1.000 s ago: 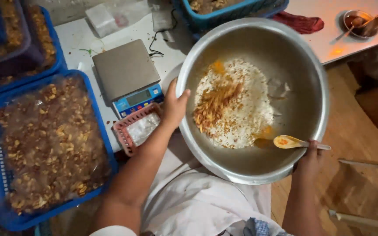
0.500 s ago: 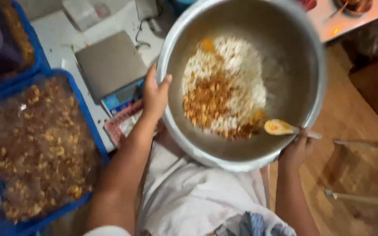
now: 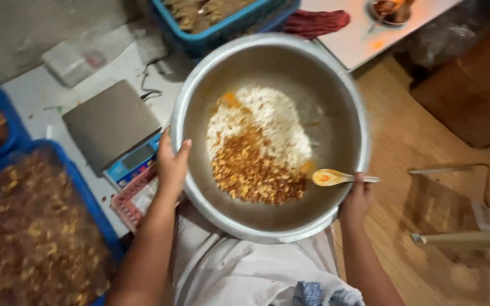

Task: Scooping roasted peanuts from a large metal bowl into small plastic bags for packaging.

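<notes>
I hold a large steel bowl (image 3: 336, 85) in front of me, tilted a little toward my body. My left hand (image 3: 171, 167) grips its left rim. My right hand (image 3: 357, 199) grips the right rim and pins the handle of a small spoon (image 3: 330, 178) whose orange-stained head lies inside the bowl. In the bowl sits a heap of white grains (image 3: 273, 122) with brown-orange crumbly bits (image 3: 253, 170) piled on the near side.
A digital scale (image 3: 112, 127) stands on the white table (image 3: 29, 93) left of the bowl, with a small pink basket (image 3: 126, 201) beside it. Blue crates (image 3: 89, 209) of brown food lie at left and top. A wooden floor (image 3: 409, 141) and a wooden frame (image 3: 460, 238) lie at right.
The bowl has tipped and shifted in my hands, and the brown bits have slid toward the near side over the white grains. Both hands keep their grips.
</notes>
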